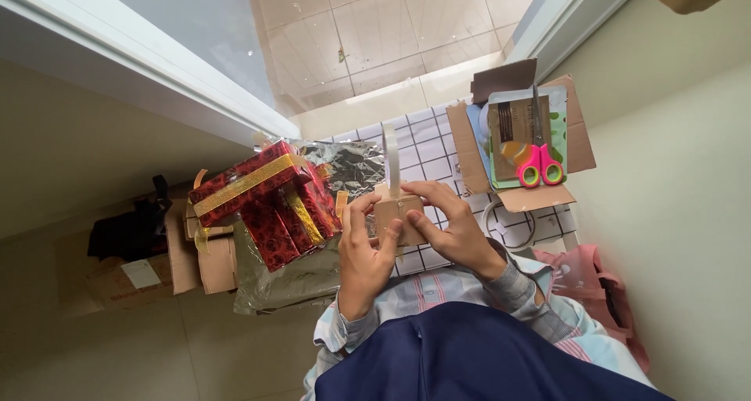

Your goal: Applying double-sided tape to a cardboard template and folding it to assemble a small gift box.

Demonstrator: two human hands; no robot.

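Both hands meet over the person's lap, at the near edge of the desk with its white checked cover. The left hand grasps the small brown cardboard box from the left side, with the thumb lying on the front face. The right hand grasps the same box from the right and from above, its fingers curved over the top edge. A roll of clear adhesive tape stands up on its edge just behind the box; it seems to touch the box, but I cannot tell if a strip is already pulled out.

In my judgement the step is to close the box with tape. To do this well, the left hand should keep the flaps pressed flat while the right thumb smooths the strip from the middle outward, so that no fold or bubble remains. The tape should stay tight and straight along the seam.

To the left lie red gift boxes with gold ribbon on silver wrapping foil. Well apart, at the right, pink scissors rest in an open cardboard box.
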